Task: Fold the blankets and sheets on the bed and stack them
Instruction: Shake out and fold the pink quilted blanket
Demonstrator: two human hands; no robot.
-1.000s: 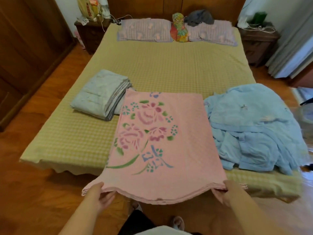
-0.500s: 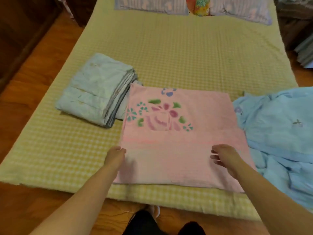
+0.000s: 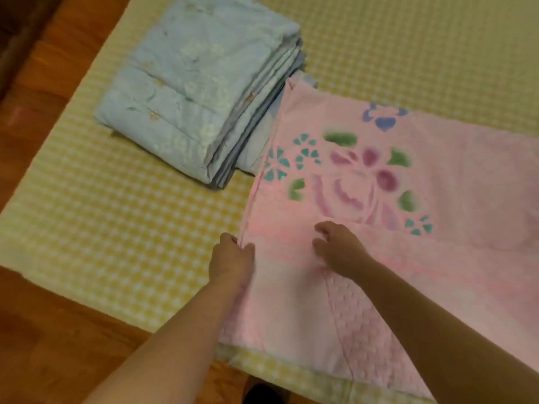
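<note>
Pink blanket (image 3: 379,258) now folded over; left hand (image 3: 232,259) pinches its left edge, right hand (image 3: 339,249) moved inward w/ curled fingers.

Nubby pink cloth blanket (image 3: 393,258), glossy wood floor (image 3: 52,330)

Floor (image 3: 43,118): polished orange-brown wooden boards, showing at the left and along the lower edge of the view.

Dark wood (image 3: 20,33): a deep brown surface in the upper left corner, bordering the floor; too blurred to tell what it belongs to.

Dark shape (image 3: 259,393): a black form at the bottom edge, low over the floor, cut off by the frame; identity unclear.
</note>
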